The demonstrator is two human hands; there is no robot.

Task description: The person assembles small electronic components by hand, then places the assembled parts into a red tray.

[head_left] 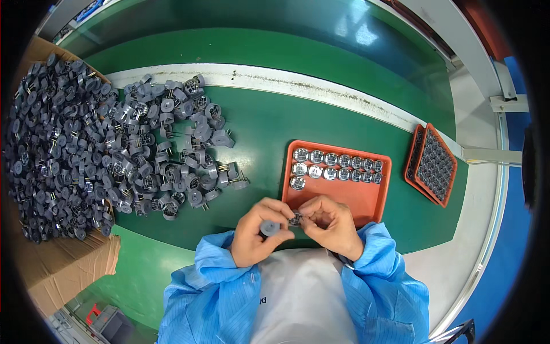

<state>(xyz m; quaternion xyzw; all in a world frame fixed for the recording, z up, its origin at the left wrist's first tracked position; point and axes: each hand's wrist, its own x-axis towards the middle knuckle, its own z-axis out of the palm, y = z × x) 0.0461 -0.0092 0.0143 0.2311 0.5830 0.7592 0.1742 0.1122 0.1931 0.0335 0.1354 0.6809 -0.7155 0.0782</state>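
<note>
My left hand (256, 232) is closed, with a grey round plastic part (270, 228) held against its curled fingers by the thumb. In front of my body, a small dark-and-silver round part (295, 219) sits between the fingertips of both hands. My right hand (332, 225) pinches that small part from the right, its other fingers curled in. Just beyond the hands lies a shallow red tray (344, 203), where several round silver-and-dark parts (330, 159) stand in rows along the far side. My right hand overlaps the tray's near edge.
A large pile of grey round parts with metal pins (114, 149) spills from a cardboard box (74, 269) on the left across the green table (258, 126). Two filled red trays (432, 166) lie stacked at the right. A white rail (275, 80) crosses the far side.
</note>
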